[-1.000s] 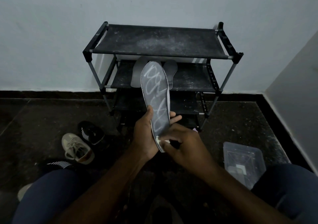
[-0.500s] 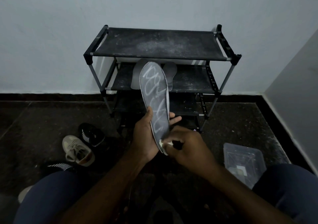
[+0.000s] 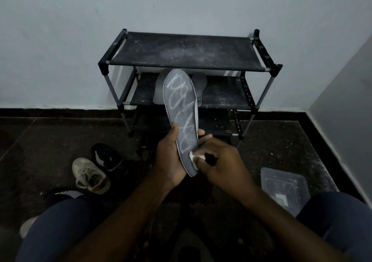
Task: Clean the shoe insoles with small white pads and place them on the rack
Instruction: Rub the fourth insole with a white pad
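A grey insole (image 3: 182, 108) with white scribble marks stands upright in front of me. My left hand (image 3: 170, 157) grips its lower half, thumb on the face. My right hand (image 3: 221, 161) pinches a small white pad (image 3: 192, 158) and presses it against the insole's heel end. Behind stands a black three-tier rack (image 3: 187, 52). Two more grey insoles (image 3: 160, 86) lean on its middle shelf, partly hidden by the held insole.
A beige sneaker (image 3: 89, 175) and a black sneaker (image 3: 106, 156) lie on the dark floor at left. A clear plastic box (image 3: 281, 183) with a white pad inside sits at right. My knees fill the bottom corners. A white wall stands behind the rack.
The pad in my right hand has shifted slightly up the heel area of the insole. The insole and my left hand stay nearly as they were.
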`<state>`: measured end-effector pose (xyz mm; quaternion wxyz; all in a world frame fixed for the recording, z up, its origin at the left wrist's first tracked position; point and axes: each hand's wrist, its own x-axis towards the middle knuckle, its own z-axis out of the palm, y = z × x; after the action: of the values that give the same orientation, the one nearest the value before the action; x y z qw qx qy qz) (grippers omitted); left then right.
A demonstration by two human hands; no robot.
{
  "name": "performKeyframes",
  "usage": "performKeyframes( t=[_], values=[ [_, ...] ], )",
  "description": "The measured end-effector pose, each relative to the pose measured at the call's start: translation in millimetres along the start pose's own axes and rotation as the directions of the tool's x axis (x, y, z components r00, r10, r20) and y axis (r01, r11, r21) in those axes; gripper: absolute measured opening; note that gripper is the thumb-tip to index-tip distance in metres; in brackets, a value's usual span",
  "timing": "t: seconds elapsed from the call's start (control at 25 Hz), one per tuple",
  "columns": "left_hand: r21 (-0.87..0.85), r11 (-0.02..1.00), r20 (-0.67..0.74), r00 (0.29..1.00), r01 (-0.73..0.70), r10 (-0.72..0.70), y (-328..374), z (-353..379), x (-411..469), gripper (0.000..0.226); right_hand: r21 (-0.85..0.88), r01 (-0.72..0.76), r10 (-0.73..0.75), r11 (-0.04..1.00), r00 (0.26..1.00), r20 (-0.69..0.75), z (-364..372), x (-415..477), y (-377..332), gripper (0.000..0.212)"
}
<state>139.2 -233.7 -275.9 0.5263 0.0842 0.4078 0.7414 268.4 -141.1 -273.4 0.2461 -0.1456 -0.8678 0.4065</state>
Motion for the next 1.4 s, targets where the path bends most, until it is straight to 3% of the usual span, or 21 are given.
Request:
performKeyframes(
  t=[0.16,0.36,0.56,0.72,0.92,1.12,1.28,1.4],
  values=[
    [-0.013,1.0,-0.037,0.999,-0.026,0.025,-0.6,-0.6,0.8,0.074,-0.006,0.039,-0.038,0.999,0.993,0.114,6.1,-9.4,-6.1,0.01],
    [0.028,0.999,-0.034,0.999,-0.023,0.024,-3.9,-4.2,2.8,0.083,0.015,-0.016,0.016,1.0,1.0,0.005,2.5,2.3,0.7,0.009],
    [0.019,1.0,-0.05,0.999,-0.014,0.015,-1.0,-5.6,2.6,0.079,0.011,0.027,-0.028,1.0,0.993,0.114,4.3,-5.8,-6.8,0.008],
    [0.014,0.999,-0.04,0.998,-0.037,0.038,-5.1,-3.4,2.3,0.082,0.007,-0.018,0.018,1.0,1.0,0.005,1.6,3.4,-1.0,0.008],
    [0.031,0.999,-0.061,0.998,-0.011,0.013,-2.7,-2.8,1.2,0.077,0.039,0.057,-0.061,0.998,0.99,0.125,4.8,-5.5,-10.4,0.01],
    [-0.016,0.999,-0.047,0.998,-0.044,0.044,-7.7,1.5,0.5,0.081,0.05,0.017,-0.017,0.999,1.0,0.004,4.6,4.8,-3.6,0.01],
    [0.027,1.0,-0.046,0.999,-0.006,0.008,-5.7,0.6,-0.3,0.076,0.076,0.079,-0.087,0.994,0.989,0.117,6.0,-5.2,-11.5,0.012],
    [-0.009,1.0,-0.031,0.999,-0.019,0.019,-6.8,-0.6,-1.7,0.078,0.066,0.042,-0.046,0.997,0.997,0.062,2.8,0.1,-2.0,0.011]
  ],
)
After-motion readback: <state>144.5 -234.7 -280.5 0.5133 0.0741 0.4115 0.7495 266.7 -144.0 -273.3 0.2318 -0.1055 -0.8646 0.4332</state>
